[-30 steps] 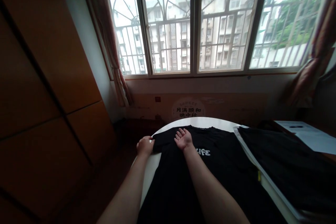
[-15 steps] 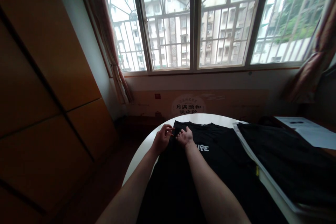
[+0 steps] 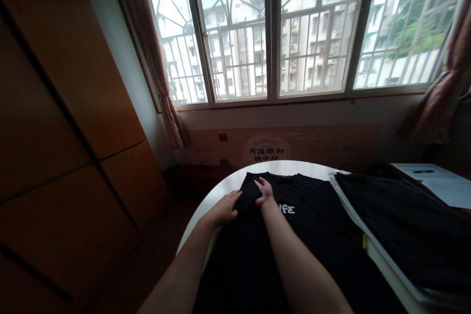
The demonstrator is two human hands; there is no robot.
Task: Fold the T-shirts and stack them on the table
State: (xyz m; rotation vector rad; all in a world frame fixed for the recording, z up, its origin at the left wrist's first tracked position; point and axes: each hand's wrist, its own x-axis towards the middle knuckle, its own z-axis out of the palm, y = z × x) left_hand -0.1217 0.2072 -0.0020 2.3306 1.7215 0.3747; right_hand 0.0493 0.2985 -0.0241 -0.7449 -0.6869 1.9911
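Note:
A black T-shirt [image 3: 312, 240] with white lettering on its chest lies spread over a round white table [image 3: 200, 208], its collar toward the window. At the shirt's left sleeve area, my left hand [image 3: 222, 208] rests on the cloth edge with fingers stretched out and the thumb apart. Just to the right, my right hand [image 3: 265, 194] has thumb and fingers closed on a raised fold of the same sleeve. Between the two hands the dark fabric is lifted a little; the fingertips under it are hidden.
A folded black cloth [image 3: 401, 225] in a clear plastic sleeve or bag lies at the table's right. A yellow tag [image 3: 364, 241] shows beside the shirt. Papers [image 3: 437, 184] lie on a surface farther right. A wooden cabinet [image 3: 73, 108] stands left, with a barred window ahead.
My left hand has come down and flattened along the sleeve edge. My right hand has turned slightly and closed on the cloth, and the sleeve is now raised between them.

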